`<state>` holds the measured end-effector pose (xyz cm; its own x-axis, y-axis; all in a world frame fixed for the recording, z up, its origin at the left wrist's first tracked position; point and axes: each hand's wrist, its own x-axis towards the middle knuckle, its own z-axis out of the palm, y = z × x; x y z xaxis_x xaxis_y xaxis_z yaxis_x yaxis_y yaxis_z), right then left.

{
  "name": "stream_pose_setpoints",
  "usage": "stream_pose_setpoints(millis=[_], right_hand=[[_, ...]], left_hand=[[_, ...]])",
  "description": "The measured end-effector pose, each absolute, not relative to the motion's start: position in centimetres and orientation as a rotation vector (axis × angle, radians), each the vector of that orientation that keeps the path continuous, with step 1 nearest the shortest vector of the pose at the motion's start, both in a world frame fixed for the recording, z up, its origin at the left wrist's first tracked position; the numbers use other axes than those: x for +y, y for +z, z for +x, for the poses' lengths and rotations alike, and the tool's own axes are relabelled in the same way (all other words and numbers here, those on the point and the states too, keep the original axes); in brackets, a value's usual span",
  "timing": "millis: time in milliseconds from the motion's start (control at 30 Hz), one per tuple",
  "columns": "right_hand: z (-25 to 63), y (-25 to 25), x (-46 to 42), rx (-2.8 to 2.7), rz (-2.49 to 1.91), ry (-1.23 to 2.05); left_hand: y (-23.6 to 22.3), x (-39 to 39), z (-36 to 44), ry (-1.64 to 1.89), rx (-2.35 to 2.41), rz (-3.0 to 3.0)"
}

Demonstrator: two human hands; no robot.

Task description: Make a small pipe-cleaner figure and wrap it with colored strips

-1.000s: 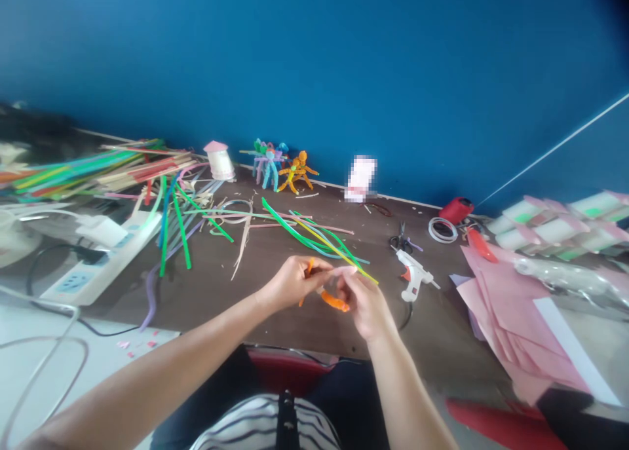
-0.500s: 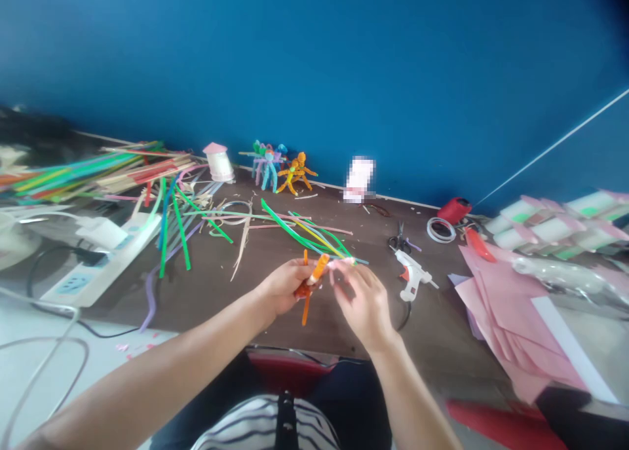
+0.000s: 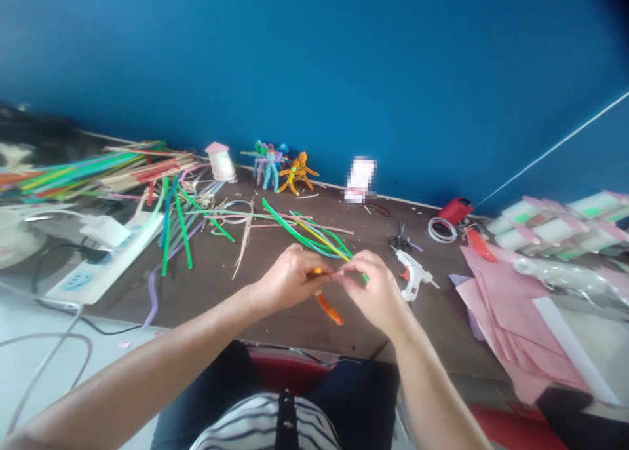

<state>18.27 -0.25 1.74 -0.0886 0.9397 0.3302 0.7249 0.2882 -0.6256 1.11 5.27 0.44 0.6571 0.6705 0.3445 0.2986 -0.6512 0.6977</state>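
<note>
My left hand (image 3: 292, 280) is closed on an orange pipe cleaner piece (image 3: 328, 308), one end of which hangs down toward me below the fingers. Thumb and forefinger of my right hand (image 3: 373, 289) are pinched together and meet the left fingertips. Between the fingertips is something small and pale, too blurred to name. Both hands are just above the brown table (image 3: 275, 319). Green, yellow and blue pipe cleaners (image 3: 304, 237) lie right behind them. Near the wall stand finished-looking orange pipe cleaner figures (image 3: 299, 171) and blue and purple ones (image 3: 268, 165).
Right of my hands lie a white glue gun (image 3: 413, 273), black scissors (image 3: 401, 240) and a tape ring (image 3: 441, 230). Pink sheets (image 3: 506, 325) cover the right side. At left are a power strip (image 3: 101, 266), bundled pipe cleaners (image 3: 98, 171) and a small paper tower (image 3: 221, 164).
My left hand has turned over, back upward, and the orange piece now hangs downward. My right hand has moved slightly right and down, its fingers now pinched against the left fingertips.
</note>
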Motion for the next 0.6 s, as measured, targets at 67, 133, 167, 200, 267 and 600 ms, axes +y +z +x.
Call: stream_pose_setpoints(millis=[67,133,167,200,267,600], right_hand=[[18.4,2.2,-0.2,-1.849,-1.496,0.526],[18.2,2.6,-0.3,-1.816,-1.489,0.674],[18.0,2.6,-0.4,-1.792,-1.479,0.734],[17.8,2.5,-0.5,-1.759,-1.465,0.77],[17.5,2.1,-0.5,-1.67,-1.447,0.765],[17.5,-2.4,-0.1,-1.131,-1.461,0.243]], left_hand=[[1.1,5.4,1.0,0.794,0.729,2.356],[1.7,5.6,1.0,0.725,0.756,2.342],[2.0,5.8,1.1,0.672,0.768,2.313],[2.2,6.0,1.1,0.617,0.771,2.274],[2.5,6.5,1.1,0.599,0.773,2.157],[-1.1,2.0,2.0,0.957,0.919,0.956]])
